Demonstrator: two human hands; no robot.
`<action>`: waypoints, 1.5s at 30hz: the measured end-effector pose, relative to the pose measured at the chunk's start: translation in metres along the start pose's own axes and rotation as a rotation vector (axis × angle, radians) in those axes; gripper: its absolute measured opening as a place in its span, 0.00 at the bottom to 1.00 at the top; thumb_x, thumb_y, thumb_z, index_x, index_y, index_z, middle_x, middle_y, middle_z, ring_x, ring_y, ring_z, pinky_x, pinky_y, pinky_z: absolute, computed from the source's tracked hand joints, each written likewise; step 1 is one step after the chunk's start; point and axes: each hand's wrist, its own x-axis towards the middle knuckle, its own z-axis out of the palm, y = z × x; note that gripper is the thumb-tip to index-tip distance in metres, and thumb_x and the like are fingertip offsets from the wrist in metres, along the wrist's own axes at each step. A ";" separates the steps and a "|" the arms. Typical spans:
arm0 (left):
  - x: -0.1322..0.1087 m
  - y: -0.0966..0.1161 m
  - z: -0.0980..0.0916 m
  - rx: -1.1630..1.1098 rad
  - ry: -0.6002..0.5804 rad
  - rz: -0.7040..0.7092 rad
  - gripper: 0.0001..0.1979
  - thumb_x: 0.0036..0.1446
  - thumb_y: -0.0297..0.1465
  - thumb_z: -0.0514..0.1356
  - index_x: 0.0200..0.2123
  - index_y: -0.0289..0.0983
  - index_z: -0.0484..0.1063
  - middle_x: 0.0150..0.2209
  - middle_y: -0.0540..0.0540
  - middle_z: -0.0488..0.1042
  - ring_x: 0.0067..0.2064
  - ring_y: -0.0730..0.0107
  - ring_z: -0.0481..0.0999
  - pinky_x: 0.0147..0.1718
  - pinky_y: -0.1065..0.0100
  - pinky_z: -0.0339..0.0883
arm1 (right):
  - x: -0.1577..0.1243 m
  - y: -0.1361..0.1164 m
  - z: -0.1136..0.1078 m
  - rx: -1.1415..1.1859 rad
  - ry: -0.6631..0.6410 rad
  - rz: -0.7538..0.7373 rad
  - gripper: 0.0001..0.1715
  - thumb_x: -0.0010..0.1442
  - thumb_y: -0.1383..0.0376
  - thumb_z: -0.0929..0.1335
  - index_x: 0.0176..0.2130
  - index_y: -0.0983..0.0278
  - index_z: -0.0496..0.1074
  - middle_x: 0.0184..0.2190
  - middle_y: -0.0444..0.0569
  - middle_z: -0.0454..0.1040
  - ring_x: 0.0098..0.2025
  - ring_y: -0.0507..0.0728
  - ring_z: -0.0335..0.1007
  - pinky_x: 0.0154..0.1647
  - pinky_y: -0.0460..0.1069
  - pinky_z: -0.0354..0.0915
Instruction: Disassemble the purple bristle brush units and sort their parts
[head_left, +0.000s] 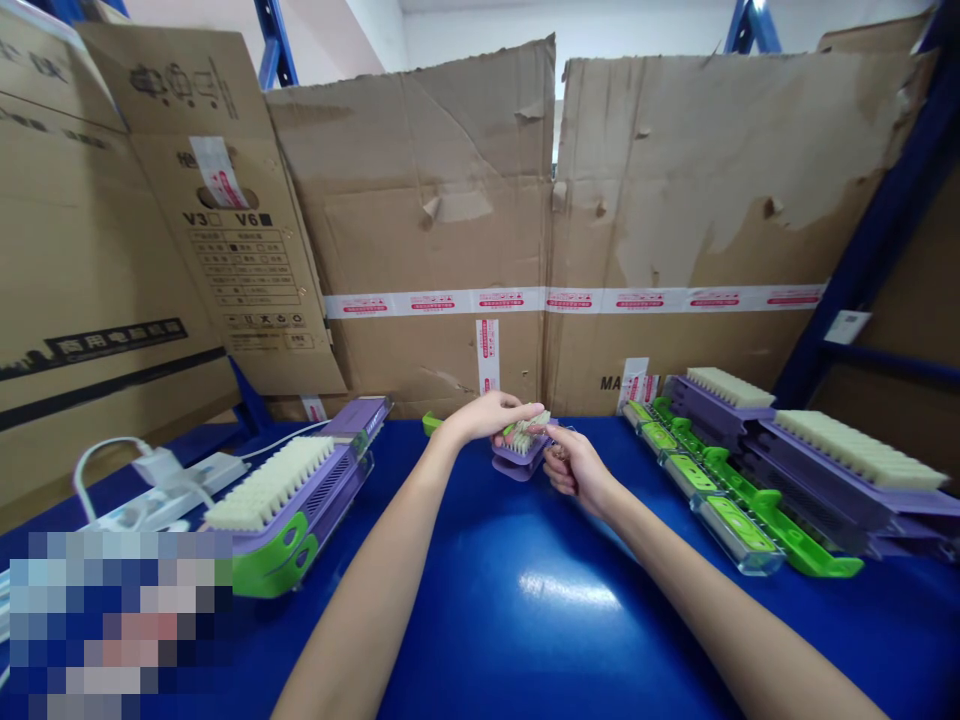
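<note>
A purple and green brush unit (520, 455) with pale bristles stands end-on at the far middle of the blue table (525, 600). My left hand (487, 415) lies curled over its top, gripping it. My right hand (574, 467) is closed at its right side, fingertips pinched against the bristle end. What the right fingers pinch is too small to make out.
Another brush unit (296, 495) lies at the left, beside a white power strip (176, 485) and cable. Several more units (787, 470) are lined up at the right. Cardboard boxes (480, 230) wall off the back. A blue rack post (870, 260) rises at the right.
</note>
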 end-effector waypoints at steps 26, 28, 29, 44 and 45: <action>0.002 -0.055 -0.011 0.304 0.075 -0.549 0.14 0.51 0.42 0.57 0.26 0.35 0.66 0.16 0.49 0.67 0.16 0.75 0.65 0.19 0.71 0.64 | 0.000 0.004 -0.021 -1.438 0.627 -0.504 0.28 0.62 0.56 0.57 0.58 0.65 0.57 0.37 0.51 0.76 0.35 0.58 0.72 0.31 0.47 0.61; 0.001 -0.061 -0.011 0.330 0.026 -0.589 0.13 0.50 0.41 0.58 0.28 0.36 0.67 0.15 0.50 0.66 0.17 0.73 0.67 0.21 0.70 0.65 | 0.001 0.004 -0.023 -1.441 0.647 -0.489 0.28 0.62 0.57 0.58 0.59 0.65 0.57 0.39 0.52 0.75 0.36 0.58 0.72 0.31 0.47 0.61; 0.000 -0.062 -0.010 0.340 0.014 -0.596 0.13 0.50 0.41 0.58 0.29 0.36 0.67 0.14 0.51 0.65 0.17 0.72 0.68 0.21 0.69 0.66 | 0.001 0.004 -0.024 -1.442 0.654 -0.482 0.28 0.62 0.58 0.58 0.59 0.65 0.56 0.40 0.52 0.75 0.36 0.58 0.72 0.31 0.48 0.62; -0.003 -0.045 -0.013 0.432 -0.041 -0.584 0.12 0.49 0.40 0.57 0.26 0.36 0.65 0.19 0.48 0.68 0.19 0.71 0.68 0.22 0.67 0.66 | -0.001 -0.001 -0.017 -1.542 0.705 -0.288 0.30 0.62 0.59 0.57 0.61 0.66 0.54 0.29 0.52 0.76 0.31 0.60 0.74 0.30 0.49 0.62; -0.003 -0.045 -0.013 0.428 -0.044 -0.587 0.13 0.49 0.40 0.57 0.27 0.36 0.65 0.19 0.48 0.68 0.19 0.71 0.68 0.22 0.67 0.65 | -0.002 -0.001 -0.016 -1.535 0.699 -0.290 0.30 0.62 0.59 0.57 0.61 0.66 0.53 0.30 0.52 0.76 0.32 0.60 0.74 0.30 0.49 0.62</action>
